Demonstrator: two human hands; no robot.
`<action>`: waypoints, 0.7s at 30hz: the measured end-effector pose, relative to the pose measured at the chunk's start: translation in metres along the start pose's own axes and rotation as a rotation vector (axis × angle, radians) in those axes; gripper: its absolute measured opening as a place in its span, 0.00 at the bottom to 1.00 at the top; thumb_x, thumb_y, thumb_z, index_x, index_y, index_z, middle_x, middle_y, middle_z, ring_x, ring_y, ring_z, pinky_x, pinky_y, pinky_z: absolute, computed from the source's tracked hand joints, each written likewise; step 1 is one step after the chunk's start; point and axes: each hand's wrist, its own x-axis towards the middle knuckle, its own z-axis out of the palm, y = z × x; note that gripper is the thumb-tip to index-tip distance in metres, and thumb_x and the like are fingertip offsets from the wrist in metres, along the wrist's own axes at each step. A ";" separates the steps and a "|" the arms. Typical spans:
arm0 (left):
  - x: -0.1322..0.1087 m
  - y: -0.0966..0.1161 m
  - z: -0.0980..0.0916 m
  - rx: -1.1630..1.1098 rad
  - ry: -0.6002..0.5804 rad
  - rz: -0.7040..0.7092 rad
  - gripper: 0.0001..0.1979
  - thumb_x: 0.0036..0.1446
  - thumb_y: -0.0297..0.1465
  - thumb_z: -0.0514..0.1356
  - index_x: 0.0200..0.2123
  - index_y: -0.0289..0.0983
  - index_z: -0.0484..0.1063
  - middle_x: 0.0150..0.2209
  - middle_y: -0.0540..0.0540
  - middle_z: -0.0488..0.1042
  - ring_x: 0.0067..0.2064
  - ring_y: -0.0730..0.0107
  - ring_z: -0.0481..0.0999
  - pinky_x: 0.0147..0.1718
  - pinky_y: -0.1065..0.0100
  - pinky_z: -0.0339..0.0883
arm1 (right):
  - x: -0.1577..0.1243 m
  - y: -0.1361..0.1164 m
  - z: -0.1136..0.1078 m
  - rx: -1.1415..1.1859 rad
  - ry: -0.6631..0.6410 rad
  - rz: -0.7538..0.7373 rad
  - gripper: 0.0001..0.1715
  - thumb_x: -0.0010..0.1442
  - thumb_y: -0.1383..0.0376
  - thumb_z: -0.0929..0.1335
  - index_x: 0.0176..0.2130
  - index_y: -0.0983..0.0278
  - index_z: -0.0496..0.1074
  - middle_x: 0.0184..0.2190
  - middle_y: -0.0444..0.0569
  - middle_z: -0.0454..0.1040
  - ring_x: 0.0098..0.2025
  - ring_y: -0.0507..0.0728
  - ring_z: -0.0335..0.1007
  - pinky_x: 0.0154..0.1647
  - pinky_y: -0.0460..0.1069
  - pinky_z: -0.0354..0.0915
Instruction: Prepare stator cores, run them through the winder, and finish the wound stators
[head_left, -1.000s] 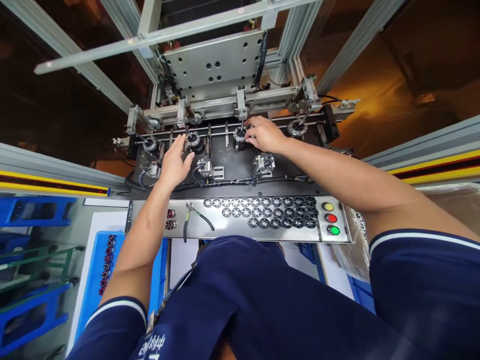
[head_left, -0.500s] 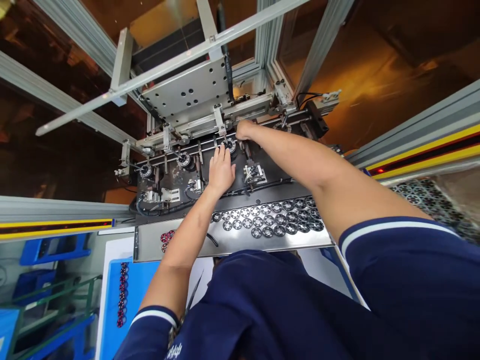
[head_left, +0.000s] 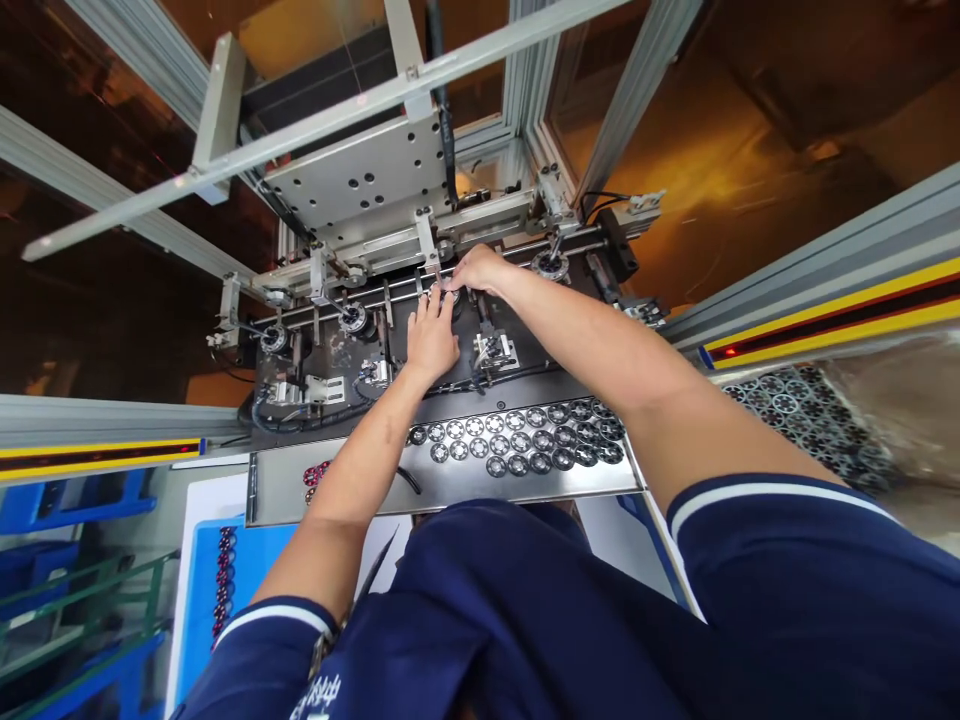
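Observation:
My left hand (head_left: 433,340) reaches forward, fingers stretched out. Its fingertips rest on a round slotted disc (head_left: 454,297), which looks like a motor stator, seated on a machine station. From the right, my right hand (head_left: 478,270) comes to the same disc with thumb and fingers drawn together at its edge. Whatever lies between those fingertips is hidden. Similar discs sit at the stations to the left, one at the near-left holder (head_left: 353,319) and one at the far-left holder (head_left: 274,340). Another holder (head_left: 550,265) stands beyond my right forearm.
A metal tray (head_left: 450,492) in front carries several rows of black-and-silver discs (head_left: 517,441) and a few red ones (head_left: 315,476). Overhead runs a metal bar (head_left: 300,135). Yellow sensor strips (head_left: 825,315) flank the opening. More discs (head_left: 806,410) lie at right; a blue mat (head_left: 199,575) lies at left.
My right hand has shifted from the rails just right of the disc toward its edge, and its fingers now show. My left hand stays at the disc. The camera view has swung slightly right.

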 end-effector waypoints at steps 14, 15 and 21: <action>0.071 0.051 -0.030 -0.087 -0.096 0.548 0.33 0.58 0.30 0.62 0.66 0.34 0.62 0.71 0.37 0.57 0.72 0.53 0.56 0.71 0.54 0.49 | -0.061 0.096 -0.123 -0.373 0.188 0.029 0.13 0.56 0.67 0.74 0.42 0.72 0.80 0.42 0.56 0.80 0.52 0.67 0.75 0.57 0.59 0.67; 0.082 0.058 -0.027 -0.054 -0.151 0.577 0.36 0.57 0.29 0.63 0.68 0.34 0.60 0.72 0.37 0.53 0.74 0.52 0.52 0.71 0.54 0.47 | -0.052 0.099 -0.120 -0.362 0.150 0.025 0.14 0.55 0.67 0.75 0.42 0.72 0.80 0.41 0.54 0.80 0.50 0.65 0.76 0.56 0.57 0.68; 0.106 0.074 -0.012 0.065 -0.261 0.624 0.46 0.52 0.31 0.69 0.71 0.36 0.53 0.75 0.36 0.43 0.75 0.47 0.43 0.72 0.53 0.43 | -0.021 0.122 -0.108 -0.245 0.143 -0.018 0.15 0.57 0.58 0.74 0.36 0.69 0.80 0.33 0.50 0.80 0.41 0.61 0.79 0.50 0.56 0.73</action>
